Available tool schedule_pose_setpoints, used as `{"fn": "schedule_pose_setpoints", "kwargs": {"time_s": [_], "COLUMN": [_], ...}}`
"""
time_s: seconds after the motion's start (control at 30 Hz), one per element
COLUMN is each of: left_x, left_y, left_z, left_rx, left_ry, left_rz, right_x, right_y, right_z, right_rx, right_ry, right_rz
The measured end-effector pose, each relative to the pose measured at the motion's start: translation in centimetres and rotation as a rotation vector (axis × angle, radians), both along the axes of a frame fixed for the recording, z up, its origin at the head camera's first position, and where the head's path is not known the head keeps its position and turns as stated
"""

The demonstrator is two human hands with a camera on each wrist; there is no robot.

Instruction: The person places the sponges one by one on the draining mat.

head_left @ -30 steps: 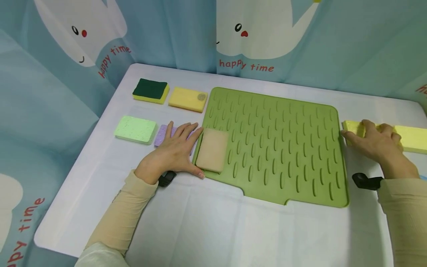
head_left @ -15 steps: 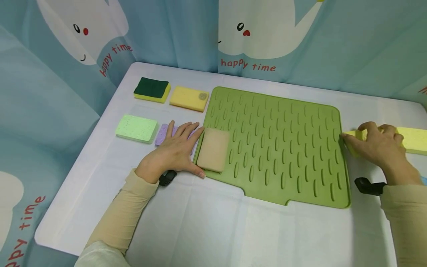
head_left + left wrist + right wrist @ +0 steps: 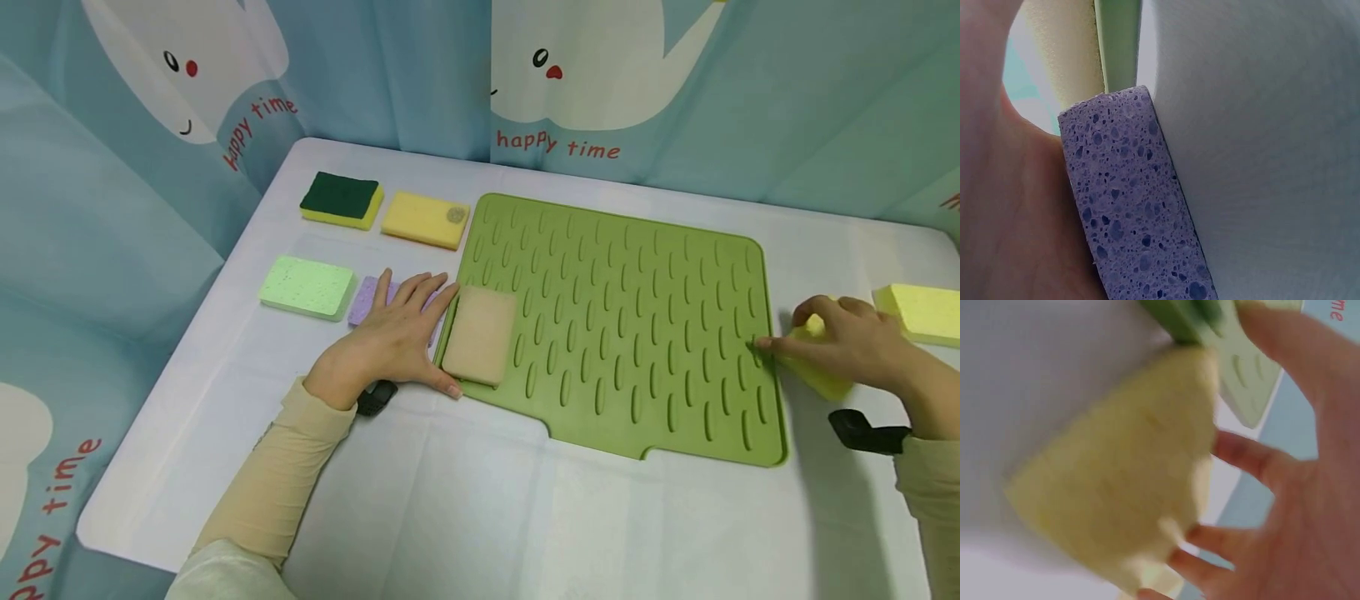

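My left hand (image 3: 390, 337) has its fingers spread over the purple sponge (image 3: 363, 300), much of which it hides. Close by the palm in the left wrist view, that purple sponge (image 3: 1132, 194) shows its pores. The left thumb reaches to the near left corner of the green drying mat (image 3: 600, 333), beside a beige sponge (image 3: 480, 335) lying on the mat. Right of the mat, my right hand (image 3: 862, 342) holds a yellow sponge (image 3: 821, 375) with curled fingers, its thumb extending over the mat's edge. The right wrist view shows fingertips along one side of this sponge (image 3: 1116, 469), blurred.
A green-and-yellow scouring sponge (image 3: 341, 200), a plain yellow sponge (image 3: 425, 220) and a light green sponge (image 3: 307, 288) lie on the white table left of the mat. Another yellow sponge (image 3: 926, 315) lies at the far right. A printed curtain (image 3: 390, 75) hangs behind.
The right hand has moved nearer to the table's front, turning the yellow sponge and drawing it away from the other yellow one. My left hand stays in place.
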State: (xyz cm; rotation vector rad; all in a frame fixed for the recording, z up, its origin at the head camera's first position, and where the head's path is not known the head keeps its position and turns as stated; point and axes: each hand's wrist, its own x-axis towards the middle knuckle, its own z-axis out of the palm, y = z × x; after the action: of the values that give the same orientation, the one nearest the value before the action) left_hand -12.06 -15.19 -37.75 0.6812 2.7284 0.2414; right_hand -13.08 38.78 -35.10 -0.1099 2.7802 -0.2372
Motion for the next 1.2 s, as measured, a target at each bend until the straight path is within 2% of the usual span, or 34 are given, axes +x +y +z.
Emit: {"fn": "schedule_pose_setpoints", "kwargs": {"time_s": [0.07, 0.27, 0.5, 0.63, 0.83, 1.0, 1.2], "left_x": [0.0, -0.1, -0.1, -0.1, 0.0, 0.0, -0.1], "left_y": [0.0, 0.0, 0.1, 0.1, 0.0, 0.0, 0.1], "left_z": [0.0, 0.0, -0.1, -0.1, -0.1, -0.1, 0.1], "left_rx": [-0.002, -0.006, -0.013, -0.010, -0.010, -0.009, -0.009], "left_ry": [0.000, 0.001, 0.000, 0.001, 0.002, 0.003, -0.002], "left_rz": [0.001, -0.003, -0.002, -0.001, 0.001, 0.001, -0.001], "right_x": [0.4, 1.6, 3.3, 4.0, 4.4, 4.4, 4.7], "right_y": [0.2, 1.0, 1.4, 1.5, 1.5, 1.6, 1.4], "right_z": [0.3, 0.1, -0.6, -0.7, -0.8, -0.2, 0.7], "right_rx": [0.002, 0.004, 0.053, 0.077, 0.048, 0.048, 0.116], "right_ry": [-0.029, -0.078, 0.020, -0.003, -0.049, -0.018, 0.038], "right_rz": [0.025, 0.024, 0.096, 0.058, 0.014, 0.023, -0.005]}}
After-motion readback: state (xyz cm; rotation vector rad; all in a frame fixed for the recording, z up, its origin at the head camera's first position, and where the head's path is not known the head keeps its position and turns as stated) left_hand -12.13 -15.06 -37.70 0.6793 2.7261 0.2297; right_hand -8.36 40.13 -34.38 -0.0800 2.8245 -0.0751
